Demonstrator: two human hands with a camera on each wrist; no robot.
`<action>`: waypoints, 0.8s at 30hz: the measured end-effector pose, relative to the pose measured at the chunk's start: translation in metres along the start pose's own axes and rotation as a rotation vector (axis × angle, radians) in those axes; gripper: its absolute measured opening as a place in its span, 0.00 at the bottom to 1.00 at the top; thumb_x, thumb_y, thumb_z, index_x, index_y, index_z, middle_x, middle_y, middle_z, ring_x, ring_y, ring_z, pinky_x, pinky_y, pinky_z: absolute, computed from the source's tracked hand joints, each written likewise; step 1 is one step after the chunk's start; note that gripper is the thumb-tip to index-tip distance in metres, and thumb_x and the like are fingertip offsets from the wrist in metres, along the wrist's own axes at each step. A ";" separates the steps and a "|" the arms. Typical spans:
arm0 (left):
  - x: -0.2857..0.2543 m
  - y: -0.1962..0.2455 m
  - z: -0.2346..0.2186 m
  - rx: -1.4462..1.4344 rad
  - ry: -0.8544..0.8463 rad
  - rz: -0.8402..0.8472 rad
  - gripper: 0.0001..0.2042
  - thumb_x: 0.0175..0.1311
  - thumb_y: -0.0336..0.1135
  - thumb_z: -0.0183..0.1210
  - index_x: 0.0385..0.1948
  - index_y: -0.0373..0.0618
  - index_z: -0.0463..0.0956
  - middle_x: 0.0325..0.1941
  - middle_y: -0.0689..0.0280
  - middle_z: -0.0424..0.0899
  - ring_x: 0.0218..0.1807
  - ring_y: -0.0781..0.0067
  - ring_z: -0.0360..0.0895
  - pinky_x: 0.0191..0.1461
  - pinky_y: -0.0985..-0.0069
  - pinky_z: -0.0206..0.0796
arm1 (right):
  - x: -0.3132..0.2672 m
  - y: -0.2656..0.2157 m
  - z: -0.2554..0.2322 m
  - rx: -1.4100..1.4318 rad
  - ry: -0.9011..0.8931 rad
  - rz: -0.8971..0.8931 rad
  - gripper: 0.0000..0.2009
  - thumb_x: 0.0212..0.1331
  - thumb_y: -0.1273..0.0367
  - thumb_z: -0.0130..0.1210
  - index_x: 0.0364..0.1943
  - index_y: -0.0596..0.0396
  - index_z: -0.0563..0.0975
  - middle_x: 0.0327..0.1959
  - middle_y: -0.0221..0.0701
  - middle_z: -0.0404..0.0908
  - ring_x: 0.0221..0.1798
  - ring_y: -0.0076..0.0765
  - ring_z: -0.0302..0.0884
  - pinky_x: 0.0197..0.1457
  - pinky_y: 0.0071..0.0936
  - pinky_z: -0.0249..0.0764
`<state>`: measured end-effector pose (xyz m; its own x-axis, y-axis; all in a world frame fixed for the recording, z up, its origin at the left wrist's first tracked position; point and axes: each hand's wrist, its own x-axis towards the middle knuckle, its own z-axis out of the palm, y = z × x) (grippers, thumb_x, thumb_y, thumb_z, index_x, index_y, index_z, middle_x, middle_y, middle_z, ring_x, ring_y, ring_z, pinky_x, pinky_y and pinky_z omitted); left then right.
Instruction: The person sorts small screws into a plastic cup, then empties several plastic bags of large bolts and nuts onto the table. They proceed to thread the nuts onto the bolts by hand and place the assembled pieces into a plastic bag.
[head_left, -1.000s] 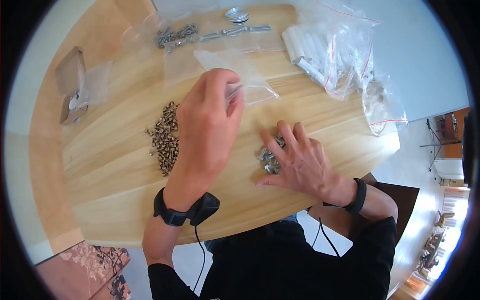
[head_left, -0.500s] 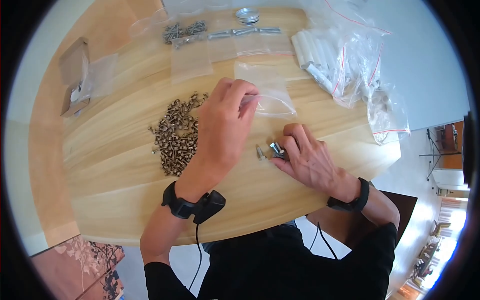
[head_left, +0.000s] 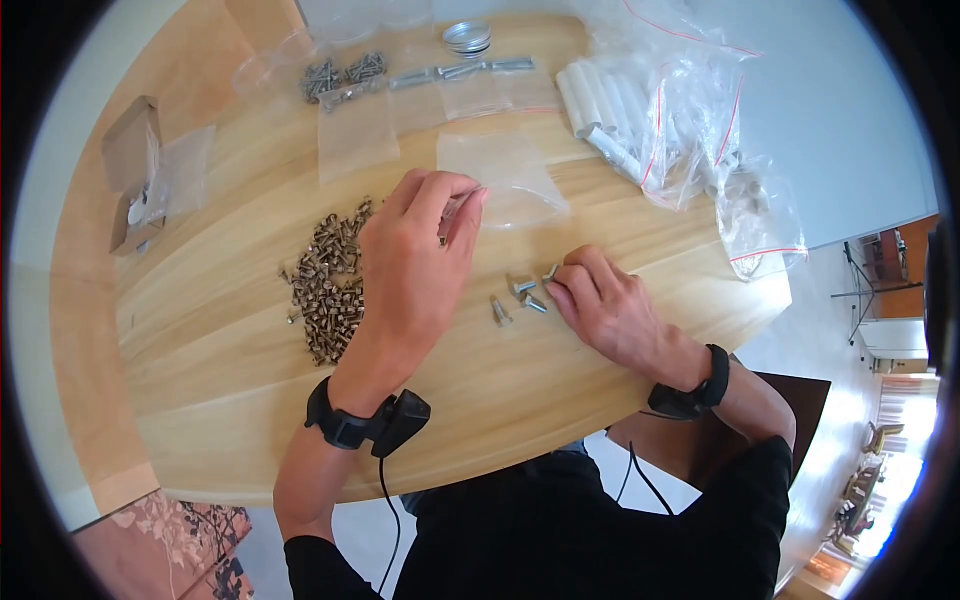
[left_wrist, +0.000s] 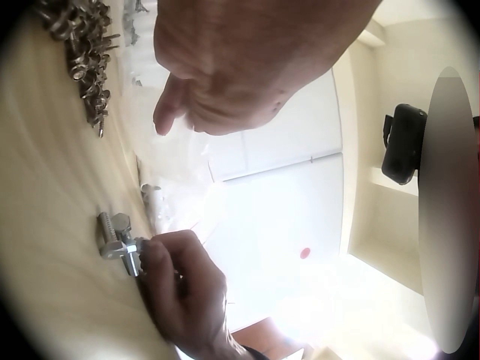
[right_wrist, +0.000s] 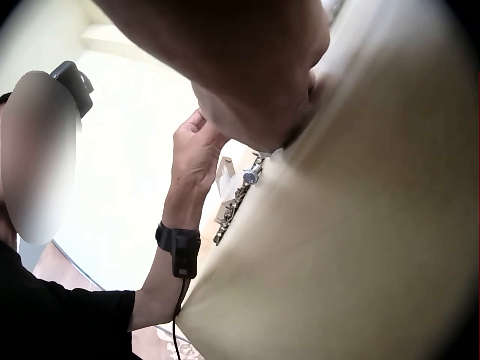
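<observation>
In the head view the left hand [head_left: 418, 265] pinches the edge of a clear plastic bag [head_left: 505, 180] between thumb and fingers, above the table. The right hand [head_left: 618, 312] rests low at the right, its curled fingertips pinching a silver bolt [head_left: 550, 273]. Just left of those fingers several silver bolts [head_left: 501, 311] lie loose on the wood. The left wrist view shows the right hand [left_wrist: 187, 289] beside the bolts [left_wrist: 112, 246]. A pile of bronze-coloured screws [head_left: 325, 290] lies left of the left hand, partly hidden by it.
Small bags with screws and bolts [head_left: 462, 70] line the far side, near stacked metal rings [head_left: 467, 38]. White tubes [head_left: 590, 100] and red-edged bags [head_left: 755, 215] lie at the right. An open cardboard box [head_left: 133, 150] stands at the far left.
The right hand has gone from spread fingers over the bolts to a pinch at their right side, with several bolts now uncovered. The left hand keeps its pinch on the bag.
</observation>
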<state>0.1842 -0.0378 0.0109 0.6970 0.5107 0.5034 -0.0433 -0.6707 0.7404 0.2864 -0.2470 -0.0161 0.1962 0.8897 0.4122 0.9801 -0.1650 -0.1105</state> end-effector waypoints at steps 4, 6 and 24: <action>0.000 0.002 -0.001 -0.025 -0.014 -0.040 0.05 0.63 0.26 0.68 0.36 0.41 0.80 0.34 0.61 0.84 0.28 0.65 0.83 0.33 0.72 0.74 | 0.002 0.008 -0.004 0.159 0.046 0.061 0.09 0.63 0.68 0.65 0.36 0.56 0.75 0.35 0.32 0.73 0.31 0.38 0.79 0.26 0.32 0.76; 0.000 0.002 -0.001 -0.055 -0.006 -0.040 0.06 0.62 0.26 0.68 0.36 0.41 0.80 0.34 0.61 0.85 0.28 0.65 0.83 0.32 0.72 0.73 | -0.001 0.003 -0.005 0.020 -0.022 -0.007 0.08 0.64 0.69 0.64 0.34 0.55 0.75 0.33 0.33 0.73 0.31 0.38 0.79 0.26 0.33 0.76; -0.005 0.017 -0.002 0.146 -0.004 0.153 0.07 0.64 0.26 0.64 0.34 0.44 0.73 0.32 0.62 0.76 0.25 0.60 0.80 0.27 0.65 0.70 | 0.079 -0.029 -0.096 1.578 -0.166 1.148 0.09 0.76 0.66 0.50 0.46 0.58 0.76 0.36 0.27 0.77 0.31 0.14 0.66 0.23 0.12 0.57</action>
<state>0.1791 -0.0510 0.0222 0.6928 0.3948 0.6035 -0.0448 -0.8116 0.5825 0.2759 -0.2128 0.1063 0.5192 0.6960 -0.4960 -0.5060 -0.2175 -0.8347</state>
